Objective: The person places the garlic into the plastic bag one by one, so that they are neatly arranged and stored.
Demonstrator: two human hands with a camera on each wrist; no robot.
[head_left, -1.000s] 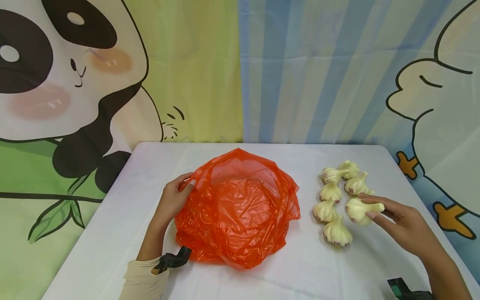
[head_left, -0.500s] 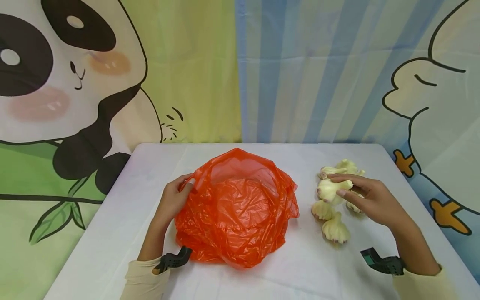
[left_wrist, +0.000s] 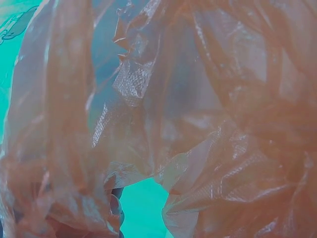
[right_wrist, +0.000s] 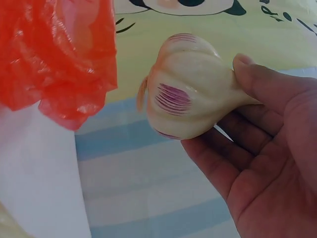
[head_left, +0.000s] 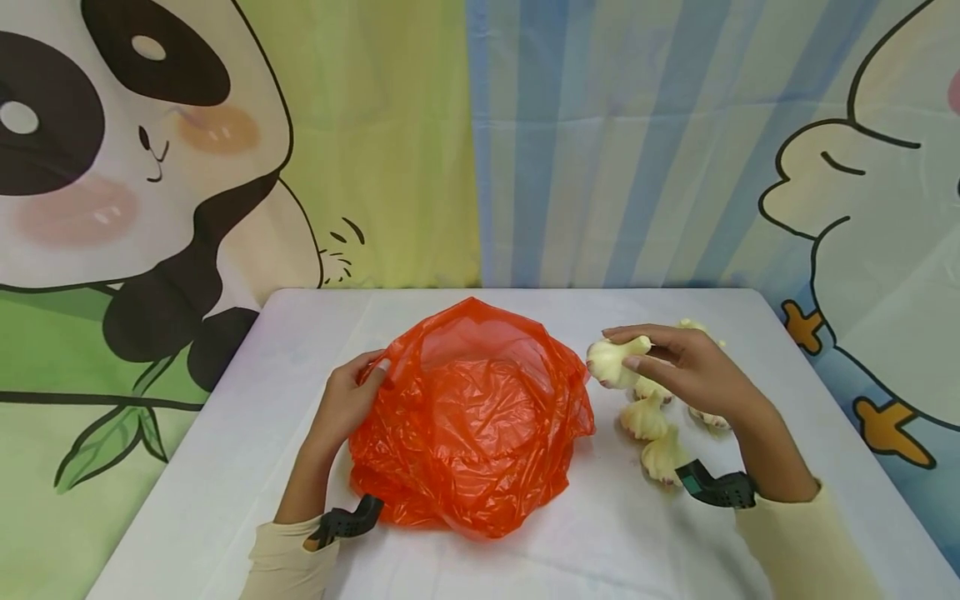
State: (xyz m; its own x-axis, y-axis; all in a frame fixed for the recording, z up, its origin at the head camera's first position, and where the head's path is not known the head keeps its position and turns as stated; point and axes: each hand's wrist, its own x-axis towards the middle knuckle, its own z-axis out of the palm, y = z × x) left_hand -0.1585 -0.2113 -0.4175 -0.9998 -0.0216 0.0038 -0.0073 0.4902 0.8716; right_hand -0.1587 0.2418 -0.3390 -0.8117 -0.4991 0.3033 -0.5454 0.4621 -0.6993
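A red plastic bag (head_left: 483,417) lies on the table with its mouth spread wide toward the head camera. My left hand (head_left: 351,400) pinches the left side of its rim; in the left wrist view the bag's film (left_wrist: 178,124) covers nearly everything. Between the thumb and fingers of my right hand (head_left: 686,371) is a garlic bulb (head_left: 611,363), raised beside the bag's right edge. Seen from the right wrist, the bulb (right_wrist: 185,89) has purple streaks and is gripped near its stem. Below it on the table lie more garlic bulbs (head_left: 643,418), some hidden behind my right hand.
The white table (head_left: 600,533) ends at a back edge against a printed curtain (head_left: 600,150) with a panda and a bird. A garlic bulb (head_left: 663,458) lies nearest the front, close to the dark device (head_left: 716,486) on my right wrist.
My right hand has lifted the garlic bulb and carried it left, from the right side of the pile to the bag's right edge. My left hand stays on the bag's rim.
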